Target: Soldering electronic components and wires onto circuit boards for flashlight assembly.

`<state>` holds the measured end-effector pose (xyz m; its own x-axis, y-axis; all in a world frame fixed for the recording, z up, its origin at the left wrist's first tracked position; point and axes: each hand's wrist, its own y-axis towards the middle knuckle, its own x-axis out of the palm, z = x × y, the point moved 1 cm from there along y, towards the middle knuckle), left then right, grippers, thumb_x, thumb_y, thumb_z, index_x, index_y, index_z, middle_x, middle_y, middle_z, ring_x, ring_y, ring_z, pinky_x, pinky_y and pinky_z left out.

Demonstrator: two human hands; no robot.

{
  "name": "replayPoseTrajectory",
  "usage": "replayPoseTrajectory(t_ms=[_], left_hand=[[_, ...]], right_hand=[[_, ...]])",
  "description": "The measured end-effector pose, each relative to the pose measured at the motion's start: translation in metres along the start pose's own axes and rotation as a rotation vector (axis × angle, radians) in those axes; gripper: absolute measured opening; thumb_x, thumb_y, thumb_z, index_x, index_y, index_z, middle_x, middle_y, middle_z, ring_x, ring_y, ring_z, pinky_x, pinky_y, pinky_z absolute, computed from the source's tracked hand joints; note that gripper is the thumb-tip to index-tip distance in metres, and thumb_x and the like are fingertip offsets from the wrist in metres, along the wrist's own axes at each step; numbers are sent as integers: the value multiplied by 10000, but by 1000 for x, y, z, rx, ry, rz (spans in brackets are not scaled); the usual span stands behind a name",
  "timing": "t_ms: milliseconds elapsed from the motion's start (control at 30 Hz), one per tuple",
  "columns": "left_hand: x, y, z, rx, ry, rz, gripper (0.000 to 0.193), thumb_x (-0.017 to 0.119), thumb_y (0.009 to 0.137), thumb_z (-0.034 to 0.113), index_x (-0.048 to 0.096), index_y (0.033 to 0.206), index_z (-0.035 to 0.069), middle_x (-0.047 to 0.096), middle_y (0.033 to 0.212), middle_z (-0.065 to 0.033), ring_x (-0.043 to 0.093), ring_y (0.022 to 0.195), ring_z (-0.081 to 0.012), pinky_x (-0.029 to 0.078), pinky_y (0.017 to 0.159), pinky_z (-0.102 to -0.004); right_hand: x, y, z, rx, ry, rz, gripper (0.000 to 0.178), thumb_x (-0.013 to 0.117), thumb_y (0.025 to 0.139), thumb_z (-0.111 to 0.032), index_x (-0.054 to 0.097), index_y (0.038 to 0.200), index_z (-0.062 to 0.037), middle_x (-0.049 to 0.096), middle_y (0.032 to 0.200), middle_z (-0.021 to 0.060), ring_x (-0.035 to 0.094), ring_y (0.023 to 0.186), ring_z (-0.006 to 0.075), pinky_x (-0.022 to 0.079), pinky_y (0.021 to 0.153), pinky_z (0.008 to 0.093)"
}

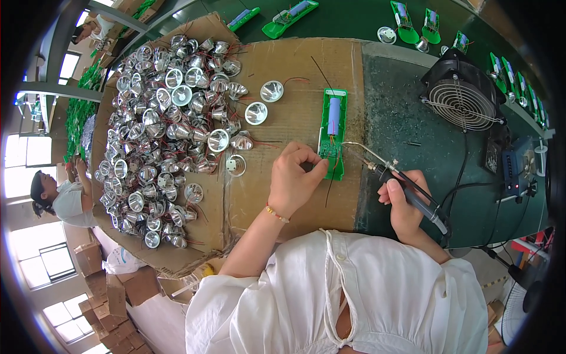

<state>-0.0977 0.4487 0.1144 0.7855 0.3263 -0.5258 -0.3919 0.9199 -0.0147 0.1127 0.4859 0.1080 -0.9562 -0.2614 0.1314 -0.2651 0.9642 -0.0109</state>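
A green plastic housing [325,101] lies on the cardboard in front of me, with a blue cylindrical battery [334,116] and a small green circuit board [328,151] inside. Thin dark wires stick out beyond both of its ends. My left hand [296,176] is closed in a pinch at the housing's left edge, beside the board; what its fingertips hold, if anything, is hidden. In my right hand [407,203] is a soldering iron [415,202], gripped like a pen. The iron's tip and a thin metal tube beside it reach the board's right side.
A heap of silver reflector cups [171,130] with red wires fills the left side. Loose reflectors [256,113] lie between it and the housing. A black fan [463,97] and a blue control box [519,168] stand right. More green housings [290,19] line the back. A co-worker [68,197] sits far left.
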Motion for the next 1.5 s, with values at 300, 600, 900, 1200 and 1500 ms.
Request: replayPoseTrajectory(t_ms=[300, 600, 900, 1200, 1500], left_hand=[[-5, 4, 9, -222, -197, 7, 114, 656, 704, 82, 587, 706, -8, 583, 783, -50, 553, 658, -109, 429, 571, -220], [21, 158, 36, 127, 207, -131, 256, 612, 713, 260, 650, 696, 8, 612, 628, -173, 623, 621, -300, 506, 634, -382], [-17, 290, 17, -52, 1154, 89, 412, 659, 625, 354, 581, 945, 106, 584, 1042, -87, 505, 1044, -284, 328, 900, -476], [-11, 128, 58, 277, 860, 15, 387, 639, 652, 402, 554, 840, 75, 582, 829, -69, 532, 880, -248, 336, 862, -462], [-56, 103, 24, 413, 542, 322, 315, 668, 705, 205, 567, 969, 66, 585, 891, -92, 528, 865, -274, 389, 773, -389]], right_hand=[[-15, 6, 7, -33, -22, 37, 126, 565, 834, -58, 479, 890, 16, 587, 690, 100, 540, 548, 103, 468, 514, 226], [-22, 17, 15, 47, -5, 113, 132, 585, 820, -57, 490, 880, 12, 592, 680, 91, 551, 554, 98, 463, 512, 218], [-22, 18, 17, 101, 15, 108, 137, 601, 809, -54, 488, 854, 10, 608, 689, 94, 565, 575, 95, 475, 529, 224], [-24, 21, 14, 117, 9, 105, 150, 588, 820, -61, 478, 883, 19, 602, 690, 98, 564, 579, 98, 481, 536, 227], [-23, 22, 16, 65, -35, 140, 157, 579, 835, -105, 475, 874, 7, 586, 669, 90, 534, 539, 96, 452, 512, 222]])
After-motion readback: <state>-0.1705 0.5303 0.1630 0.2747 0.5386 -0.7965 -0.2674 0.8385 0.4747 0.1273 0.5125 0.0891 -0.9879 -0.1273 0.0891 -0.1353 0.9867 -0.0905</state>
